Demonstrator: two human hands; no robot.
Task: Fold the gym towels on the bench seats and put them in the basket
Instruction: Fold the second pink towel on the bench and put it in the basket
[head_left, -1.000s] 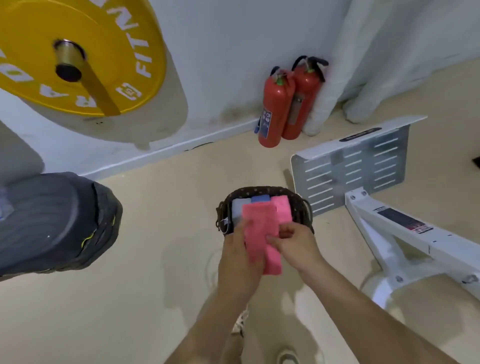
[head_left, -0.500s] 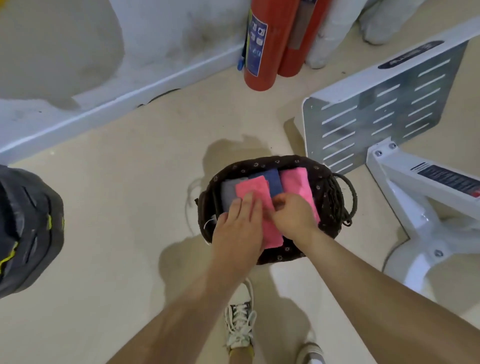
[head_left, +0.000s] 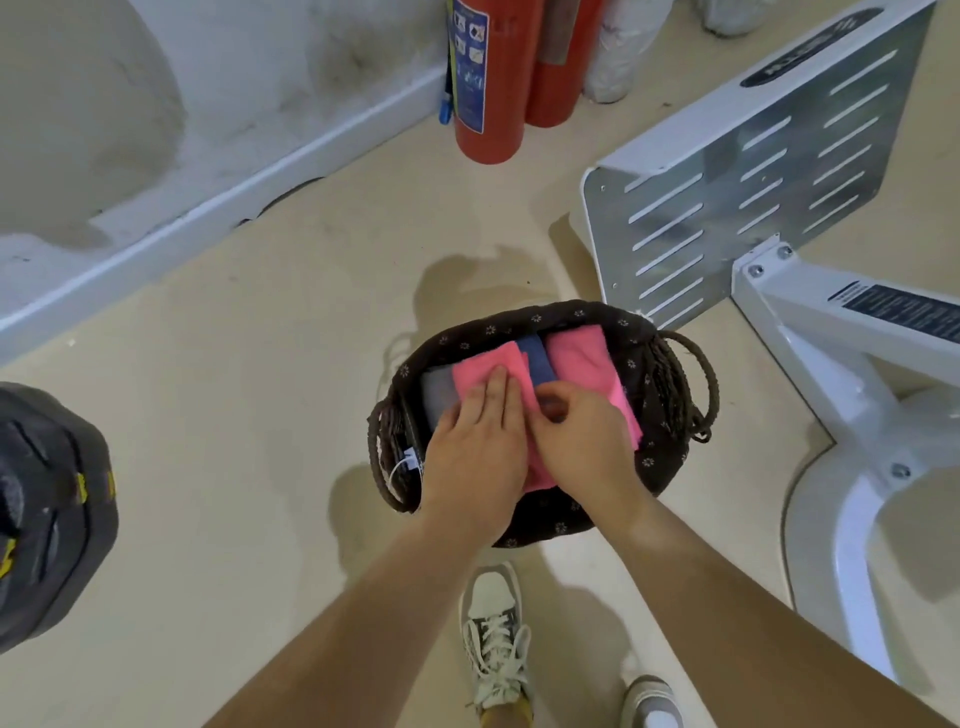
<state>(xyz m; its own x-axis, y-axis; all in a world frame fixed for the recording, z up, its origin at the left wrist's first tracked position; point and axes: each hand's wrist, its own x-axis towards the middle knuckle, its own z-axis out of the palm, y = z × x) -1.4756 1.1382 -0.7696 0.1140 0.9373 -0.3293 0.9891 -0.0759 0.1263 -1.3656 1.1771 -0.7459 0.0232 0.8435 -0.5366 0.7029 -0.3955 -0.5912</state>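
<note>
The left grip (head_left: 475, 441) is laid flat, fingers straight, on the folded pink towel (head_left: 483, 364), whose right edge is pinched by the right grip (head_left: 582, 441). The towel, held above the basket (head_left: 670, 415) a second ago, is now pressed down inside it, between the grey towel (head_left: 436, 389) and the blue towel (head_left: 537, 358). Only release is judged to remain.

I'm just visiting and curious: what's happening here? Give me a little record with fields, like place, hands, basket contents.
Place: floor by a white metal frame
Container: dark basket with rope handles
Left: left hand presses flat on folded pink towel
Right: right hand pinches that towel's right edge
Already inside: grey towel, blue towel, second pink towel
Stage: towel placed, not yet released
</note>
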